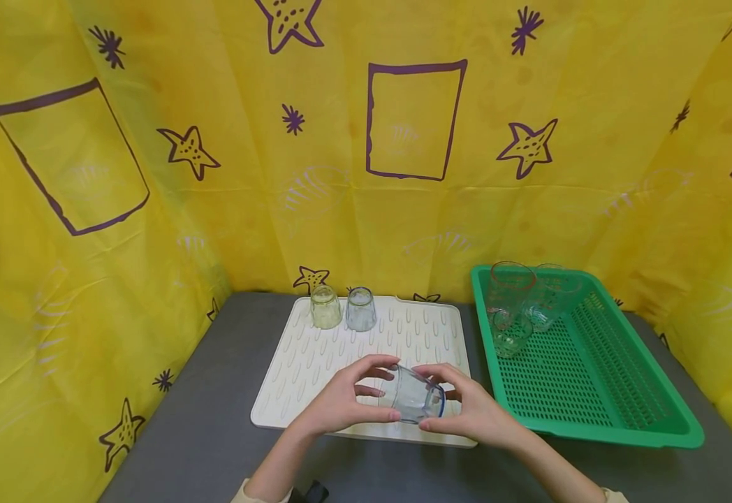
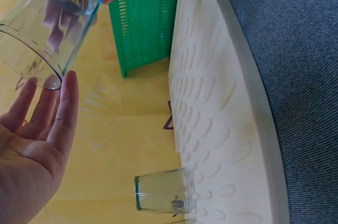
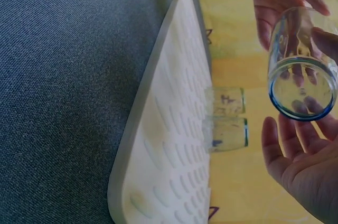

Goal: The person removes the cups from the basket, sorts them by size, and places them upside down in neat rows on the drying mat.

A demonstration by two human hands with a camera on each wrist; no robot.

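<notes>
A clear drinking glass (image 1: 411, 395) with a blue-tinted thick base lies tilted between both hands, above the front of a white ridged drying mat (image 1: 297, 398). My left hand (image 1: 341, 398) grips its rim end, thumb below and fingers over the top. On the base end, my right hand (image 1: 476, 412) holds it between thumb and fingers. The left wrist view has the left fingertips (image 2: 68, 84) against the rim of the glass (image 2: 53, 28). Seen from the right wrist, the base of the glass (image 3: 303, 89) faces the camera above the right hand (image 3: 311, 166).
Two upside-down glasses, one yellowish (image 1: 325, 309) and one bluish (image 1: 361, 311), stand at the mat's back left. Right of the mat, a green perforated basket (image 1: 661, 419) holds a red-rimmed glass (image 1: 510, 290) and other glassware. A yellow patterned curtain (image 1: 341, 230) hangs behind the grey table (image 1: 177, 433).
</notes>
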